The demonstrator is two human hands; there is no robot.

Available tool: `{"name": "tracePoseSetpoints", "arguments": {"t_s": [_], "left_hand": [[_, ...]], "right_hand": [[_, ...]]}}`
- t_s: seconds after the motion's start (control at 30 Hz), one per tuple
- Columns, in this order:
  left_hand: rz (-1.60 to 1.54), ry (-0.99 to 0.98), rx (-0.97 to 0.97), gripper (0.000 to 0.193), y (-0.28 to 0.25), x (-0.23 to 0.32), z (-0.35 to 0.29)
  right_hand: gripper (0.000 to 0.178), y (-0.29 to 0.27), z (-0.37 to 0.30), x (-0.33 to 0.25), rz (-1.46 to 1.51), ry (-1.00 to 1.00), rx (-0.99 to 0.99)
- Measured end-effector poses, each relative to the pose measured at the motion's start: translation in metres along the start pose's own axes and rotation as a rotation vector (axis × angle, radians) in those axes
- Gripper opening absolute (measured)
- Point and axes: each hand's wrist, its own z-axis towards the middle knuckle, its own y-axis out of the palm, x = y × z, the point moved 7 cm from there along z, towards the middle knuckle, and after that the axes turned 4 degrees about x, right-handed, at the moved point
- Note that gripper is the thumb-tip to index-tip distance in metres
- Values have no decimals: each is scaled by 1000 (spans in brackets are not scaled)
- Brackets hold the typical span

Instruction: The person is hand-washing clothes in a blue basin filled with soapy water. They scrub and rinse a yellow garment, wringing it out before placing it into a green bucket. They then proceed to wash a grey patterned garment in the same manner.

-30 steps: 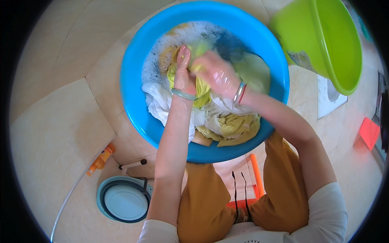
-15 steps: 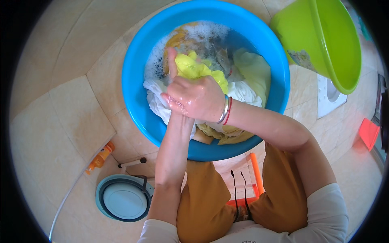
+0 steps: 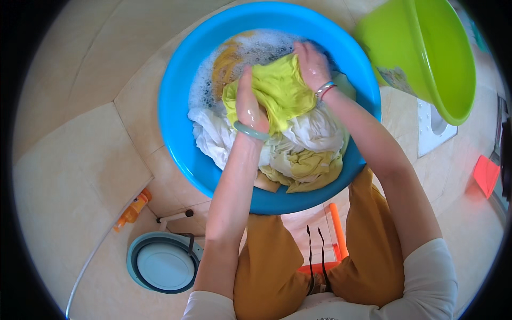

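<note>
Left hand [image 3: 249, 109] and right hand [image 3: 312, 65], fingers curled tight, grip a yellow cloth [image 3: 280, 90] over the soapy blue basin [image 3: 178, 90]; white laundry [image 3: 312, 133] lies nearer.

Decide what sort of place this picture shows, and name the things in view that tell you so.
Probably a tiled home washroom or laundry corner. Both hands, left hand and right hand, work a yellow cloth in a blue basin of suds on the tile floor, beside a green tub.

The green basin [image 3: 426, 53] at one o'clock is cut off by the rim — the blue basin's [image 3: 181, 85] far edge too. Suds hide the water; fingertips vanish into the yellow cloth [image 3: 277, 90].
</note>
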Motion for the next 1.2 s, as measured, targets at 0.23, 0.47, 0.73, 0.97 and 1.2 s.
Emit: {"name": "tracePoseSetpoints", "arguments": {"t_s": [0.23, 0.47, 0.73, 0.97, 1.2], "left_hand": [[77, 119, 3, 46, -18, 2, 18], [7, -102, -162, 45, -26, -1, 17], [-117, -93, -321, 53, -9, 22, -2], [-335, 453, -467, 43, 28, 19, -59], [27, -180, 218, 40, 6, -16, -76]], "right_hand": [[30, 17, -20, 8, -86, -118, -220], [18, -7, -69, -120, 244, -289, -218], [26, -37, -114, -220, 172, -816, -103], [21, -44, -74, -207, 197, -636, 88], [33, -13, -8, -35, 245, 210, -277]]}}
